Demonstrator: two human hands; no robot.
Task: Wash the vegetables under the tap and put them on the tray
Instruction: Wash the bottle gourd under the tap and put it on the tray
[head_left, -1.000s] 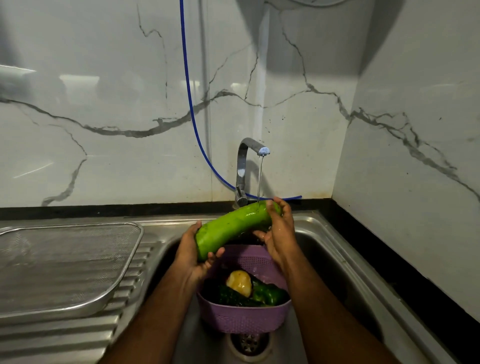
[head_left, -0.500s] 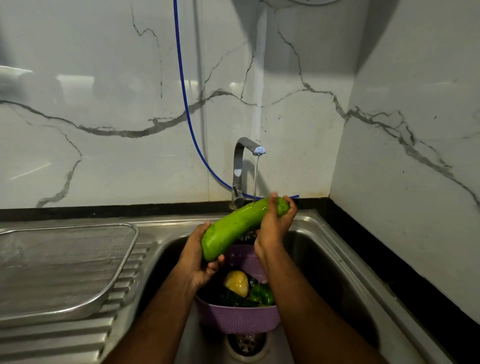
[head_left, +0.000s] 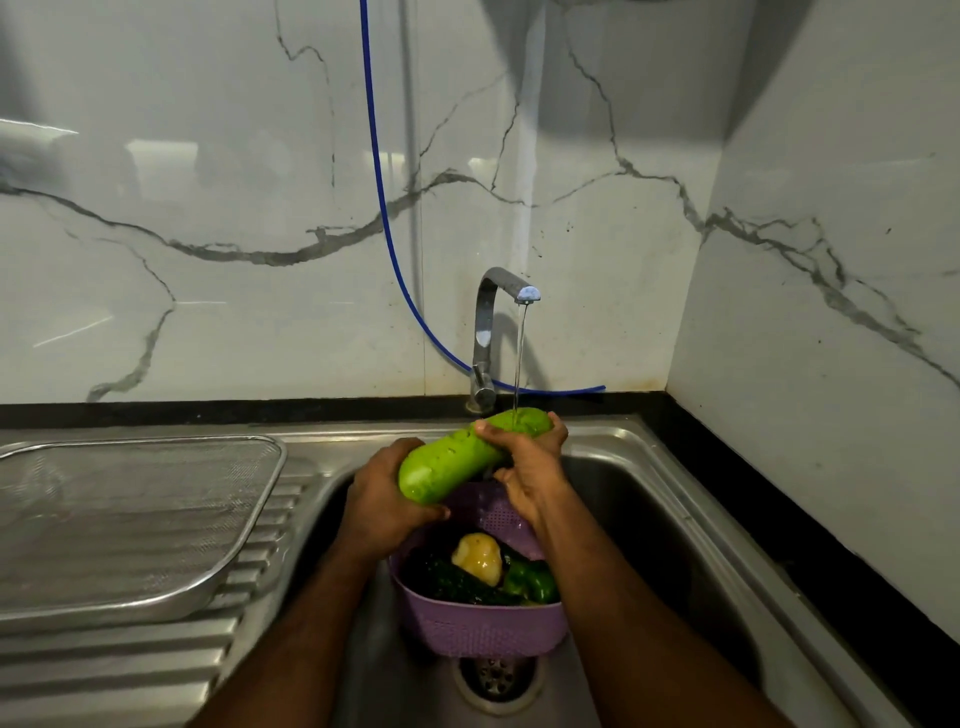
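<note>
Both hands hold a long, pale green bottle gourd (head_left: 470, 454) over the sink (head_left: 670, 499), tilted so its far end sits under the thin stream from the tap (head_left: 501, 312). The left hand (head_left: 382, 504) cups the near, blunt end from below, fingers wrapped round it; the right hand (head_left: 524, 467) is clamped round the far part, thumb across the top, just where the water lands.

Directly below the hands stands a purple colander basket (head_left: 478, 629) with a yellowish potato (head_left: 478, 557), a green capsicum (head_left: 532, 579) and some darker greens, too dim to name. Well off to the left of the left hand, on the ribbed draining counter, lies the steel mesh tray (head_left: 244, 535).

The gourd looks stiff and fairly heavy for its size, and its smooth skin glistens wet, so it will likely be slippery. A two-handed hold near each end, as now, seems safest; a single grip at the middle could slide.
</note>
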